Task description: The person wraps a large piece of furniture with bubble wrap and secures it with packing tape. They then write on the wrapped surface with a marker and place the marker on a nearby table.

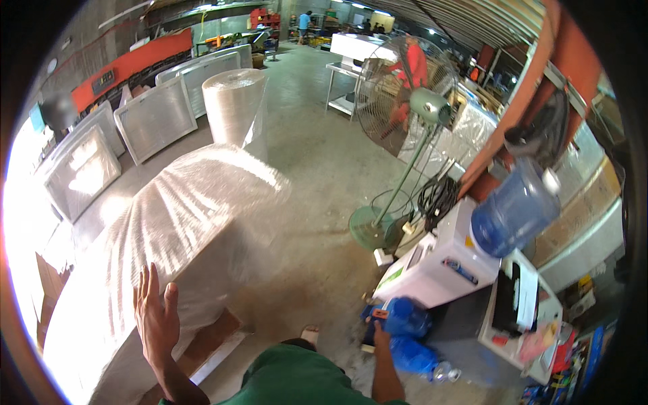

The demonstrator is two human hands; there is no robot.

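Observation:
My left hand [156, 314] lies flat, fingers stretched out, against a sheet of clear bubble wrap [169, 202]. The sheet drapes over a large boxy item on my left, and its far end is blurred and lifted. Some brown cardboard [210, 344] shows low on the item's near side. Down by my right side, my right hand [382, 334] is closed on a small orange-and-dark object [379, 314] whose kind I cannot make out. Beyond the covered item stands a tall roll of bubble wrap [235, 101].
A green pedestal fan [426, 108] stands ahead right, cables at its base. Nearer are a white water dispenser [432, 260] with a blue bottle [516, 209] and blue jugs [405, 317] on the floor. Wrapped panels [155, 118] lean at left. A person in red [413, 64] stands behind the fan.

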